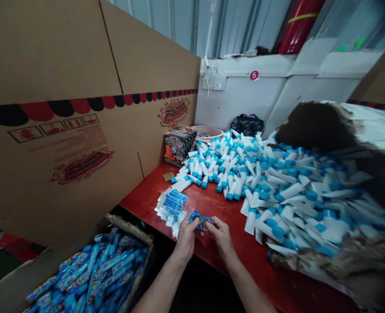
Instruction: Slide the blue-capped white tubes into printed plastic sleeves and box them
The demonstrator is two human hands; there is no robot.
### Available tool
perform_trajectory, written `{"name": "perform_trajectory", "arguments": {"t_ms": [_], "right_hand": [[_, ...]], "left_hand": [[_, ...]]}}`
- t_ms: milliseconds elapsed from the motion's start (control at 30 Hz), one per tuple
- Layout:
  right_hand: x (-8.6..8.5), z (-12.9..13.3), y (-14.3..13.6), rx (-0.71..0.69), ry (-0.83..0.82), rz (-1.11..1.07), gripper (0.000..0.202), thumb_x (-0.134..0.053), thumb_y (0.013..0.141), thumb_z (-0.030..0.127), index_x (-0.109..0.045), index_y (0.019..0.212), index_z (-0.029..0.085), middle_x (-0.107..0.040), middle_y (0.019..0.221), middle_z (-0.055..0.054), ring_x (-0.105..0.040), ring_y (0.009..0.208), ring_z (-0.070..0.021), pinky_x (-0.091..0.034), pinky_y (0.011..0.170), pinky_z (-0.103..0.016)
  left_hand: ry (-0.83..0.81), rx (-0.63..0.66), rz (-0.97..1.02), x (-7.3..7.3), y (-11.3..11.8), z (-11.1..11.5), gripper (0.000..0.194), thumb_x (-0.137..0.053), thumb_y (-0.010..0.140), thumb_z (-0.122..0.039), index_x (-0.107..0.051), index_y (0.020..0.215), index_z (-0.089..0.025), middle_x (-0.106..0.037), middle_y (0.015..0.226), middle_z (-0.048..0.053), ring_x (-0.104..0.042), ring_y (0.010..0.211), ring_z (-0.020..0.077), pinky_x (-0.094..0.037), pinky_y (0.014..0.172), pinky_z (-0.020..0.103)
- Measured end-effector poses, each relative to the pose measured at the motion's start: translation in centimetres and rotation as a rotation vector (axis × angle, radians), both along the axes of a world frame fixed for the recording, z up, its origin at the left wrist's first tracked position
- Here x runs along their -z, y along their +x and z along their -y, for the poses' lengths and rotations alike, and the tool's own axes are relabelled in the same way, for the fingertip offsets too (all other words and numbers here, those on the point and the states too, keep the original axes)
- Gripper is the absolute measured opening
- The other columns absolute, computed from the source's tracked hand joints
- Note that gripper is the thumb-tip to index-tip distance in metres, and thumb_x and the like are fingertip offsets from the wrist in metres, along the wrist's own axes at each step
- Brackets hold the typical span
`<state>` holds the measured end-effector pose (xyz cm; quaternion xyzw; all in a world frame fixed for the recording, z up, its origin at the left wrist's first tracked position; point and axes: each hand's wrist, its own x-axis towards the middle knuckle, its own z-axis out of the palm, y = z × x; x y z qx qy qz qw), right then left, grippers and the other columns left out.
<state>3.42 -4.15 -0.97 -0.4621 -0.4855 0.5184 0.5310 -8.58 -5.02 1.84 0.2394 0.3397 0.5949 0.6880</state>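
Between my two hands is a small blue printed wrapper [201, 220] with coloured spots, held just above the red table. My left hand [186, 238] pinches its left end, and my right hand [221, 234] pinches the right end. Just beyond my left hand lies a fanned stack of blue printed wrappers [175, 203] with clear edges. White tubes with blue caps [231, 169] are heaped across the table, ahead of my hands and to their right.
A carton [120, 250] of blue wrapped tubes stands low at the left. Large cardboard [81, 78] walls the left side. At the back are a colourful box [180, 145], a pink basin [212, 132] and a dark bag [247, 124]. A torn sack [326, 256] lies right.
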Motion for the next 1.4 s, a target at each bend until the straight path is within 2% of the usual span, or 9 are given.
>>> {"name": "perform_trajectory", "arguments": {"t_ms": [200,333,433,500,600,900,1033,1267,1400], "right_hand": [[-0.2,-2.3,-2.8,-0.165,-0.093,-0.007,0.044,-0.058,0.08,0.057,-0.057,0.061,0.017,-0.058,0.054,-0.001,-0.049,0.049,-0.0138,-0.037,0.05,-0.026],[-1.8,-5.5,-4.7,-0.36,0.018,0.163,0.048,-0.046,0.087,0.055,-0.06,0.063,0.016,-0.061,0.059,-0.004,-0.054,0.055,-0.016,-0.041,0.054,-0.027],[-2.9,-9.9,-5.7,-0.24,0.246,0.471,0.047,-0.032,0.094,0.046,-0.064,0.078,0.015,-0.062,0.07,-0.005,-0.056,0.065,-0.0177,-0.042,0.06,-0.028],[-3.2,-13.0,-6.3,-0.189,0.347,0.67,0.028,-0.042,0.091,0.032,-0.065,0.093,0.015,-0.063,0.092,-0.009,-0.056,0.085,-0.0218,-0.042,0.074,-0.031],[-3.1,-16.0,-6.9,-0.198,0.536,1.271,0.028,-0.045,0.084,0.011,-0.063,0.105,0.017,-0.059,0.107,-0.013,-0.051,0.099,-0.026,-0.036,0.082,-0.035],[-2.2,-15.8,-5.6,-0.161,0.482,1.615,0.023,-0.045,0.086,0.017,-0.064,0.098,0.012,-0.06,0.1,-0.02,-0.05,0.1,-0.0314,-0.036,0.079,-0.039],[-3.7,-14.4,-3.8,-0.077,0.306,1.434,0.021,-0.049,0.082,0.023,-0.063,0.094,0.012,-0.062,0.097,-0.016,-0.057,0.088,-0.0273,-0.04,0.072,-0.034],[-7.1,-4.2,-0.1,0.075,0.14,0.052,0.021,-0.061,0.075,0.03,-0.061,0.092,0.018,-0.057,0.064,0.002,-0.052,0.055,-0.0136,-0.042,0.054,-0.024],[-6.9,1.3,0.4,0.133,0.115,-0.191,0.026,-0.068,0.072,0.027,-0.063,0.096,0.019,-0.065,0.076,0.0,-0.059,0.062,-0.0148,-0.048,0.058,-0.025]], "left_hand": [[-0.062,-0.237,-0.048,0.4,-1.4,-2.3,0.03,-0.076,0.065,-0.035,-0.06,0.082,-0.016,-0.054,0.056,-0.005,-0.042,0.04,0.0067,-0.031,0.038,0.02],[-0.11,-0.36,-0.032,0.3,-3.5,-4.2,0.03,-0.073,0.067,-0.04,-0.054,0.07,-0.017,-0.044,0.047,-0.008,-0.036,0.034,0.0054,-0.023,0.034,0.019],[-0.098,-0.392,0.035,-0.2,-5.4,-5.4,0.029,-0.07,0.071,-0.041,-0.055,0.069,-0.016,-0.045,0.046,-0.007,-0.036,0.032,0.0059,-0.023,0.033,0.02],[-0.103,-0.394,0.097,-0.5,-6.4,-5.9,0.029,-0.068,0.073,-0.04,-0.054,0.066,-0.016,-0.045,0.044,-0.006,-0.037,0.031,0.0065,-0.028,0.034,0.02],[-0.19,-0.359,0.192,-0.9,-7.6,-6.1,0.03,-0.065,0.077,-0.037,-0.052,0.06,-0.016,-0.042,0.04,-0.006,-0.04,0.031,0.0083,-0.036,0.037,0.023],[-0.262,-0.309,0.361,-0.7,-8.2,-5.7,0.012,-0.065,0.078,-0.024,-0.058,0.075,-0.015,-0.06,0.057,-0.001,-0.052,0.041,0.0108,-0.04,0.039,0.023],[-0.191,-0.361,0.289,-0.3,-7.4,-5.0,0.022,-0.073,0.069,-0.025,-0.06,0.084,-0.015,-0.063,0.065,-0.001,-0.056,0.049,0.0117,-0.04,0.038,0.021],[-0.104,-0.415,0.201,-0.9,-4.8,-3.6,0.025,-0.075,0.068,-0.029,-0.061,0.083,-0.015,-0.061,0.066,-0.001,-0.055,0.05,0.0105,-0.042,0.044,0.021],[-0.102,-0.408,0.214,-1.2,-2.1,-2.9,0.025,-0.077,0.065,-0.028,-0.062,0.082,-0.016,-0.062,0.07,-0.003,-0.059,0.057,0.0104,-0.048,0.056,0.023]]}}
